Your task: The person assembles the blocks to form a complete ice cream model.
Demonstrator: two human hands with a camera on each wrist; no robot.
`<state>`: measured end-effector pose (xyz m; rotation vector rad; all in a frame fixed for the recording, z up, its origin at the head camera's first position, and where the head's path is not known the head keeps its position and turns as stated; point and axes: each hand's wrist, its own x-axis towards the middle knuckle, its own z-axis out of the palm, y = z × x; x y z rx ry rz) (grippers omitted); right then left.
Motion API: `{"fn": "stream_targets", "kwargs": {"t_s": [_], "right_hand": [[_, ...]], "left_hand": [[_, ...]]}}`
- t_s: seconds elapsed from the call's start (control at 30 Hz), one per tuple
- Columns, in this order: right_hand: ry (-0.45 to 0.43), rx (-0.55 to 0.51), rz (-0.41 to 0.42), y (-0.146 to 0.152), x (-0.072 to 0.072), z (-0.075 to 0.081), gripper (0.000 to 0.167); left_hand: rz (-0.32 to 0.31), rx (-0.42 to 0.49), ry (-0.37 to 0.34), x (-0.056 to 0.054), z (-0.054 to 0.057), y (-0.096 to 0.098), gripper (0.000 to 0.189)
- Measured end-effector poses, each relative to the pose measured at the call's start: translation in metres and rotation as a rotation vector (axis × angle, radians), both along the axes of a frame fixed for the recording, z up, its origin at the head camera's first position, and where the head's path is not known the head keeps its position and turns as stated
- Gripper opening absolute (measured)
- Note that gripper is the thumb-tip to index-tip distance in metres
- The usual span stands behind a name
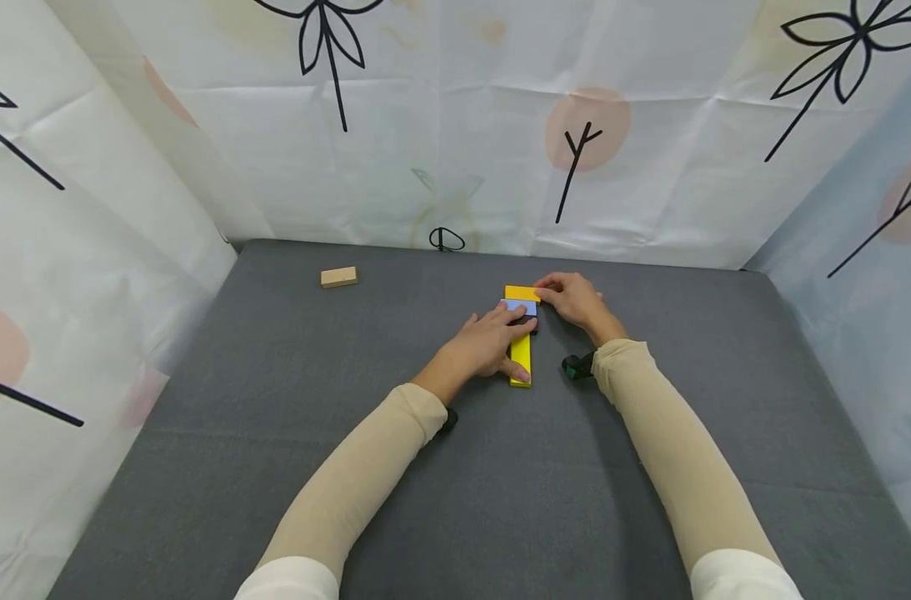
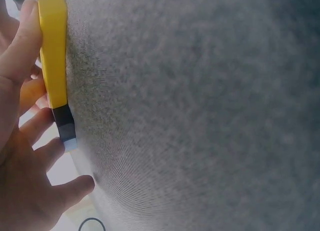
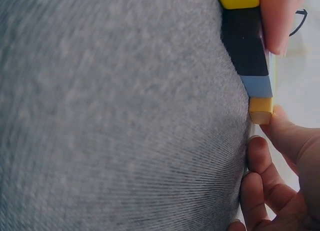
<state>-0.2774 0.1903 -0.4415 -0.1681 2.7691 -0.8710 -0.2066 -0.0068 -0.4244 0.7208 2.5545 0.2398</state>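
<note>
A short row of coloured blocks lies on the grey cloth: a long yellow block (image 1: 522,357) nearest, then a black block (image 3: 246,46), a light-blue block (image 1: 528,309) and an orange-yellow block (image 1: 522,293) crosswise at the far end. My left hand (image 1: 488,343) spreads over the row from the left. Its thumb touches the near end of the long yellow block, while fingers rest on the black and light-blue blocks, partly hiding them. At the far right corner, my right hand (image 1: 573,302) touches the orange-yellow block with its thumb; its other fingers bend just beyond it.
A plain wooden block (image 1: 338,277) lies by itself toward the back left of the grey cloth-covered table (image 1: 425,517). White printed curtains (image 1: 455,150) rise behind the far edge and along both sides.
</note>
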Motion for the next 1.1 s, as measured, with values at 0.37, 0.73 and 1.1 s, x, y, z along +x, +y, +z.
{"fn": "stream_targets", "kwargs": {"t_s": [0.37,0.73,1.1], "right_hand": [[0.011,0.022,0.005,-0.002,0.0,-0.002,0.033],[0.032,0.085,0.057,-0.002,-0.001,-0.001,0.033],[0.07,0.039,0.169,0.007,0.005,0.004,0.043]], "left_hand": [[-0.016,-0.012,0.04,-0.001,-0.001,0.002,0.097],[-0.068,-0.034,0.135,0.004,-0.001,0.003,0.09],[-0.202,-0.047,0.335,0.017,0.004,0.008,0.066]]}}
